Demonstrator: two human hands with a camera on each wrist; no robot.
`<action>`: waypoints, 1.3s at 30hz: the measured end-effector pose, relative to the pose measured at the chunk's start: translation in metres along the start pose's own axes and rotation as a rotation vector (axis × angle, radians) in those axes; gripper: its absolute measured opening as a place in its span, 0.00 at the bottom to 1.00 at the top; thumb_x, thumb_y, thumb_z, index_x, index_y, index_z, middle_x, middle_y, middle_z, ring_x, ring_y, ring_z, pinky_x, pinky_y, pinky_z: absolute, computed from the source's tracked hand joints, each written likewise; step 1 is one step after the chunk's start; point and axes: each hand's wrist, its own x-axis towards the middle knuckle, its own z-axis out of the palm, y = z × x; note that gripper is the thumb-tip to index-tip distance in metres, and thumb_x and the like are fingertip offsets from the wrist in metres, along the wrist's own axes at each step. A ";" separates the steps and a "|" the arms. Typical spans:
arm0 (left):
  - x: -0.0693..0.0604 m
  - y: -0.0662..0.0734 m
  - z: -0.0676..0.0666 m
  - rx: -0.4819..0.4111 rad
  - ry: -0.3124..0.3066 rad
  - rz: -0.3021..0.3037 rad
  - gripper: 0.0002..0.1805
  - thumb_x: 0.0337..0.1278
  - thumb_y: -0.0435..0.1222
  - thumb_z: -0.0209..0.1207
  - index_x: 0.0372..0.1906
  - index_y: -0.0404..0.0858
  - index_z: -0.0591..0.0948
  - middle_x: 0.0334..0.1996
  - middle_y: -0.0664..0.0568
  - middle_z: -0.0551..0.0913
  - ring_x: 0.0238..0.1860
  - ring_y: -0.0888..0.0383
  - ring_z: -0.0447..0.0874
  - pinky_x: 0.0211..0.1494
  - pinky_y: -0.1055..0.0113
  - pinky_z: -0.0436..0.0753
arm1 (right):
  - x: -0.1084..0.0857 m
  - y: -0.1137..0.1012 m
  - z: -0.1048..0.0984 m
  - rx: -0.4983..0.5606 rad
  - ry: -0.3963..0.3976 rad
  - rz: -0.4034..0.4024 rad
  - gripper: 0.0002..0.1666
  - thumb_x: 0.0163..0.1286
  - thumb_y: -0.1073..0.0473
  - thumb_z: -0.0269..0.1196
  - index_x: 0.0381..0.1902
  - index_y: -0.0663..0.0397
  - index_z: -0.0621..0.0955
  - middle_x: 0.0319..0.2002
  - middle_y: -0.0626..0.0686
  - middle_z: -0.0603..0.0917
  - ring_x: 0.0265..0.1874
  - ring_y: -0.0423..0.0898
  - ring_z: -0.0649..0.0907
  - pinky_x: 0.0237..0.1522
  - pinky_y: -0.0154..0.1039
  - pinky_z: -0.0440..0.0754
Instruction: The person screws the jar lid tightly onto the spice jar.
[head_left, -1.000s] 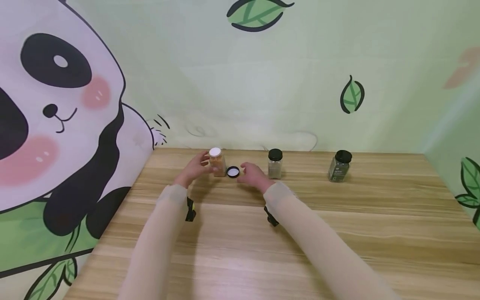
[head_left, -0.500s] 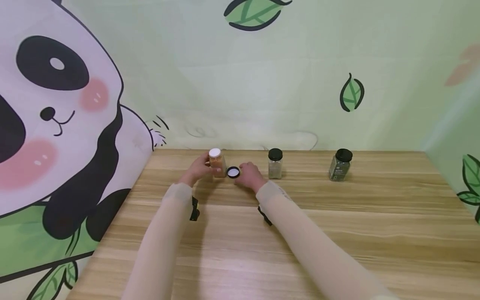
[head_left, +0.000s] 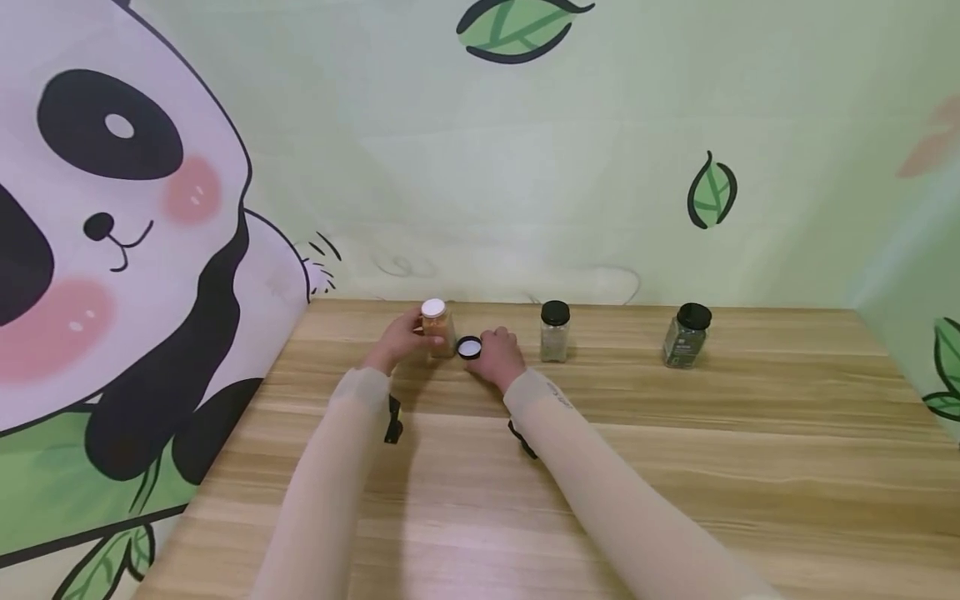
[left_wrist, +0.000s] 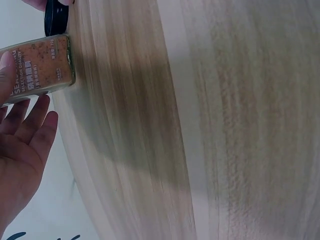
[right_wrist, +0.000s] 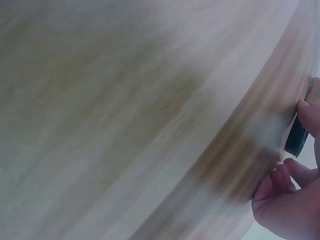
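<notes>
A seasoning jar (head_left: 438, 332) of orange powder, white on top, stands upright near the table's back edge. My left hand (head_left: 399, 342) grips it from the left, and in the left wrist view the thumb lies across the labelled glass jar (left_wrist: 47, 65). Just right of the jar is a black lid (head_left: 469, 347), its white inside facing up towards the head view. My right hand (head_left: 499, 358) pinches that lid by its right side. From the right wrist, the lid's dark rim (right_wrist: 297, 137) shows between thumb and fingers; part of it is hidden.
A black-lidded jar (head_left: 555, 333) with pale contents stands right of my right hand. Further right is a dark-labelled jar (head_left: 685, 337), also black-lidded. Behind the wooden table (head_left: 465, 492) rises a printed wall (head_left: 405, 167) with a panda and leaves.
My right hand has moved slightly left and its fingers have closed on the lid, which now looks a little tilted. My left hand has settled more firmly round the jar.
</notes>
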 end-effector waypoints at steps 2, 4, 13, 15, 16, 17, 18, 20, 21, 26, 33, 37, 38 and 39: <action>0.000 0.001 0.000 0.012 -0.009 -0.019 0.38 0.67 0.29 0.62 0.77 0.27 0.61 0.74 0.28 0.67 0.77 0.34 0.64 0.81 0.45 0.65 | 0.001 -0.001 0.000 -0.005 -0.009 0.020 0.37 0.65 0.47 0.71 0.63 0.66 0.77 0.60 0.65 0.77 0.61 0.59 0.76 0.63 0.50 0.79; 0.000 0.002 0.000 0.022 -0.016 -0.034 0.38 0.67 0.30 0.62 0.77 0.28 0.60 0.74 0.28 0.66 0.77 0.34 0.63 0.82 0.46 0.65 | 0.006 0.000 0.004 -0.005 -0.007 0.028 0.36 0.65 0.48 0.71 0.63 0.65 0.77 0.59 0.65 0.77 0.60 0.59 0.76 0.62 0.50 0.80; -0.003 0.004 -0.001 0.026 -0.017 -0.061 0.38 0.68 0.31 0.62 0.77 0.29 0.61 0.76 0.30 0.65 0.79 0.36 0.61 0.82 0.47 0.64 | 0.005 -0.004 0.006 0.009 0.005 0.020 0.32 0.68 0.49 0.69 0.62 0.65 0.77 0.58 0.65 0.78 0.59 0.59 0.77 0.60 0.51 0.81; -0.005 0.003 0.000 0.020 -0.020 -0.073 0.38 0.68 0.31 0.62 0.78 0.30 0.60 0.76 0.30 0.64 0.79 0.36 0.61 0.82 0.47 0.63 | 0.003 -0.005 0.006 0.052 0.012 0.016 0.31 0.68 0.51 0.69 0.62 0.64 0.77 0.58 0.65 0.79 0.60 0.60 0.77 0.61 0.52 0.80; -0.005 0.003 0.000 0.016 -0.019 -0.078 0.38 0.68 0.31 0.62 0.78 0.30 0.60 0.76 0.30 0.64 0.79 0.36 0.61 0.82 0.47 0.63 | 0.002 -0.004 0.005 0.073 0.016 0.013 0.30 0.69 0.52 0.68 0.62 0.64 0.76 0.58 0.65 0.79 0.60 0.60 0.77 0.62 0.53 0.80; -0.006 0.003 0.000 0.018 -0.018 -0.082 0.38 0.68 0.31 0.62 0.78 0.30 0.59 0.76 0.30 0.64 0.79 0.36 0.61 0.82 0.47 0.63 | 0.003 -0.004 0.005 0.094 0.022 0.009 0.29 0.69 0.52 0.68 0.61 0.64 0.77 0.58 0.64 0.80 0.60 0.60 0.78 0.62 0.53 0.80; -0.006 0.003 0.001 0.017 -0.016 -0.085 0.38 0.68 0.31 0.62 0.78 0.30 0.59 0.77 0.30 0.64 0.79 0.36 0.61 0.82 0.47 0.63 | 0.004 -0.003 0.004 0.111 0.030 0.000 0.28 0.68 0.53 0.68 0.60 0.64 0.77 0.57 0.64 0.81 0.59 0.60 0.79 0.61 0.53 0.81; -0.005 0.002 0.001 0.013 -0.012 -0.083 0.38 0.68 0.31 0.62 0.78 0.30 0.59 0.76 0.31 0.64 0.79 0.36 0.61 0.82 0.47 0.64 | 0.007 -0.002 0.002 0.128 0.048 -0.017 0.26 0.68 0.54 0.68 0.58 0.63 0.78 0.56 0.63 0.82 0.58 0.59 0.81 0.60 0.53 0.82; -0.004 0.002 0.002 0.011 -0.009 -0.082 0.38 0.68 0.31 0.62 0.78 0.30 0.59 0.76 0.31 0.64 0.79 0.36 0.61 0.82 0.47 0.64 | 0.010 -0.001 0.000 0.132 0.060 -0.027 0.25 0.67 0.54 0.69 0.56 0.63 0.79 0.55 0.63 0.84 0.57 0.59 0.82 0.59 0.52 0.83; -0.001 0.006 0.000 0.001 -0.002 -0.089 0.38 0.68 0.31 0.62 0.78 0.30 0.59 0.77 0.31 0.64 0.79 0.37 0.61 0.83 0.47 0.63 | 0.017 -0.001 -0.014 0.134 0.074 -0.072 0.22 0.68 0.53 0.68 0.54 0.60 0.80 0.53 0.59 0.86 0.54 0.56 0.85 0.56 0.51 0.85; 0.001 0.007 0.000 0.004 0.008 -0.103 0.38 0.68 0.31 0.62 0.78 0.30 0.61 0.76 0.32 0.65 0.79 0.38 0.62 0.83 0.49 0.63 | 0.011 -0.009 -0.042 0.103 0.029 -0.150 0.28 0.71 0.51 0.65 0.62 0.62 0.75 0.56 0.60 0.85 0.55 0.55 0.85 0.58 0.50 0.84; 0.000 0.006 0.001 -0.003 0.003 -0.106 0.37 0.68 0.31 0.62 0.77 0.30 0.61 0.75 0.31 0.66 0.79 0.38 0.62 0.83 0.49 0.63 | 0.006 -0.015 -0.057 0.115 0.000 -0.167 0.31 0.72 0.51 0.64 0.65 0.62 0.71 0.58 0.61 0.85 0.56 0.56 0.85 0.58 0.50 0.83; -0.001 0.006 0.001 -0.004 0.001 -0.106 0.37 0.68 0.31 0.62 0.77 0.29 0.61 0.75 0.31 0.66 0.79 0.37 0.62 0.83 0.49 0.63 | 0.006 -0.016 -0.060 0.114 -0.001 -0.174 0.31 0.72 0.52 0.64 0.66 0.62 0.71 0.57 0.61 0.85 0.55 0.56 0.85 0.58 0.50 0.83; -0.001 0.005 0.001 -0.005 -0.002 -0.105 0.37 0.68 0.31 0.62 0.77 0.29 0.61 0.75 0.31 0.66 0.79 0.37 0.62 0.83 0.49 0.63 | 0.005 -0.018 -0.062 0.106 0.000 -0.183 0.31 0.71 0.52 0.64 0.66 0.62 0.71 0.57 0.62 0.85 0.54 0.57 0.86 0.58 0.50 0.84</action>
